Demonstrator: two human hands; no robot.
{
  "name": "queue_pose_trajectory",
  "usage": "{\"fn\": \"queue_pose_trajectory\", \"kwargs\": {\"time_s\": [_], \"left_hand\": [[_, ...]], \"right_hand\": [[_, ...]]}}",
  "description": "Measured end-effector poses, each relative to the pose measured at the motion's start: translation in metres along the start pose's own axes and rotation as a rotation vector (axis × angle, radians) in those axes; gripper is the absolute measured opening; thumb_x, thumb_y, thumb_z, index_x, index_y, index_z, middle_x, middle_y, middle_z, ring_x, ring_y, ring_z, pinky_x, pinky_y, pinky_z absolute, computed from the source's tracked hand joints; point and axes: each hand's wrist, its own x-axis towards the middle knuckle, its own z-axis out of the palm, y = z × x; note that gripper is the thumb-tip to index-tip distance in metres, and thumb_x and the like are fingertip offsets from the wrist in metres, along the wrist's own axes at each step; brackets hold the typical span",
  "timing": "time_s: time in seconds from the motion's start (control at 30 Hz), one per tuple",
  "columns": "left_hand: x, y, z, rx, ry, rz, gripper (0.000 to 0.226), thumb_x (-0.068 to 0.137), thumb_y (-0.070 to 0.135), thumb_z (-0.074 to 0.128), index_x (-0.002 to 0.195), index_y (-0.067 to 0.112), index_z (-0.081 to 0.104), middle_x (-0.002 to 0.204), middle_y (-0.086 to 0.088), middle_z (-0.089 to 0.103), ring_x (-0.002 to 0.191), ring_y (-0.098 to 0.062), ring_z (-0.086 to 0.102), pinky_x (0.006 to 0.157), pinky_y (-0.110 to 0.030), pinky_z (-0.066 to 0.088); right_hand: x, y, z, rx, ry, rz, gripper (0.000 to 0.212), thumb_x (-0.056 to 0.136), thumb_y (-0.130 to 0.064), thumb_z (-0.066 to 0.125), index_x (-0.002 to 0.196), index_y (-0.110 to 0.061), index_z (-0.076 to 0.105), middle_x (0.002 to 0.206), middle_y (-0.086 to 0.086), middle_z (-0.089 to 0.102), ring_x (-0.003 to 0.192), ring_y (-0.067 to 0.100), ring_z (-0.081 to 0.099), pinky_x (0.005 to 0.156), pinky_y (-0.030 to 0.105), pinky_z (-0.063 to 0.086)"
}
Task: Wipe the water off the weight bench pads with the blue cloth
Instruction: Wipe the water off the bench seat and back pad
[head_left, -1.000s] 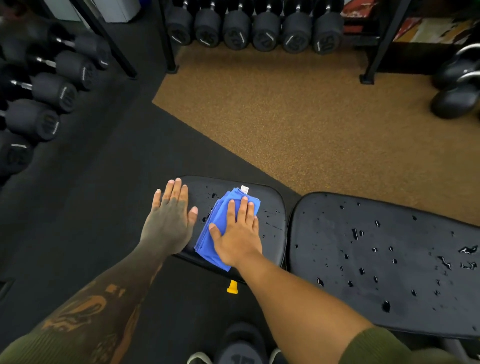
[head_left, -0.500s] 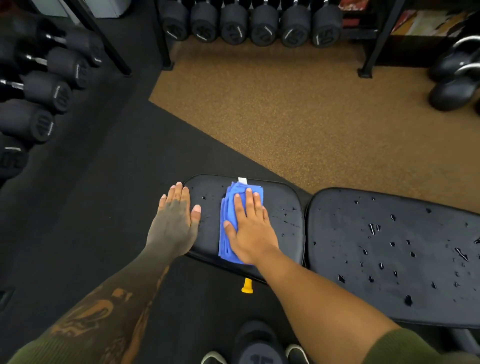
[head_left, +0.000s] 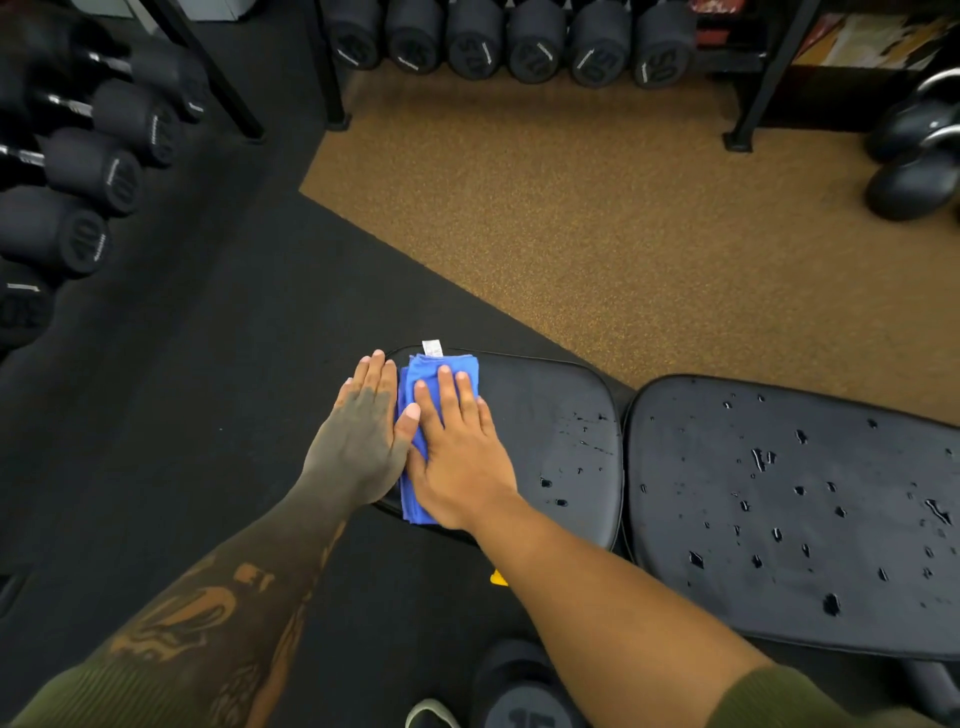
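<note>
I see my right hand (head_left: 457, 457) pressed flat, grip open, on the folded blue cloth (head_left: 439, 371) at the small seat pad's (head_left: 545, 415) left end. My left hand (head_left: 363, 441) lies flat alongside, touching, holding nothing. Droplets dot the long pad (head_left: 779, 509).

The right hand (head_left: 457, 457) lies flat, fingers spread, pressing the folded blue cloth (head_left: 439, 371) onto the smaller seat pad (head_left: 545, 415), at the pad's nine o'clock end. The left hand (head_left: 363, 441) rests flat just beside it, thumb touching the cloth. Water drops (head_left: 587, 447) cling to the seat pad's three o'clock side and dot the larger back pad (head_left: 779, 493) at three o'clock. Dumbbells (head_left: 519, 41) line a rack at twelve o'clock.
</note>
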Motion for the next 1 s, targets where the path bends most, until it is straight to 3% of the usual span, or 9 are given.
{"fn": "queue_pose_trajectory", "kwargs": {"time_s": [0.3,0.5,0.67,0.83,1.0], "left_hand": [[-0.002,-0.002,-0.005,-0.277,0.021,-0.028,0.067,0.101,0.04,0.028,0.153,0.007,0.001,0.163,-0.004,0.002,0.148,-0.01,0.001,0.114,-0.021,0.006],[-0.003,-0.004,-0.012,-0.276,0.036,0.022,0.083,0.088,0.058,0.018,0.153,0.006,0.006,0.162,-0.008,0.007,0.149,-0.014,0.004,0.119,-0.027,0.007],[-0.002,-0.003,-0.013,-0.211,0.042,0.016,0.086,0.085,0.059,0.012,0.152,0.005,0.005,0.162,-0.009,0.006,0.148,-0.013,0.001,0.117,-0.023,0.001],[-0.003,-0.001,-0.011,-0.204,0.014,0.022,0.075,0.092,0.049,0.021,0.152,0.007,0.005,0.162,-0.007,0.005,0.149,-0.013,0.001,0.119,-0.027,0.004],[-0.002,-0.003,-0.006,-0.32,0.002,0.007,0.08,0.091,0.054,0.023,0.153,0.008,0.003,0.163,-0.005,0.003,0.149,-0.011,0.002,0.12,-0.028,0.007]], "right_hand": [[0.028,0.001,-0.006,0.022,-0.021,0.14,0.068,0.101,-0.049,0.02,0.155,-0.018,-0.008,0.162,0.009,-0.023,0.148,0.026,-0.024,0.122,0.044,-0.005],[0.029,-0.028,-0.003,-0.047,-0.076,-0.002,0.088,0.094,-0.05,0.041,0.154,-0.018,-0.015,0.161,0.01,-0.024,0.146,0.027,-0.028,0.121,0.044,-0.009],[-0.004,-0.015,0.006,0.032,-0.001,-0.015,0.069,0.1,-0.049,0.025,0.156,-0.021,-0.005,0.163,0.004,-0.019,0.147,0.019,-0.026,0.122,0.041,-0.006],[0.003,0.003,0.003,0.029,0.02,0.118,0.07,0.101,-0.05,0.022,0.156,-0.018,-0.006,0.163,0.008,-0.019,0.148,0.023,-0.022,0.122,0.043,-0.005],[0.029,-0.014,-0.003,0.013,0.0,0.189,0.072,0.1,-0.045,0.025,0.154,-0.015,-0.011,0.161,0.014,-0.023,0.147,0.031,-0.024,0.121,0.047,-0.005]]}}
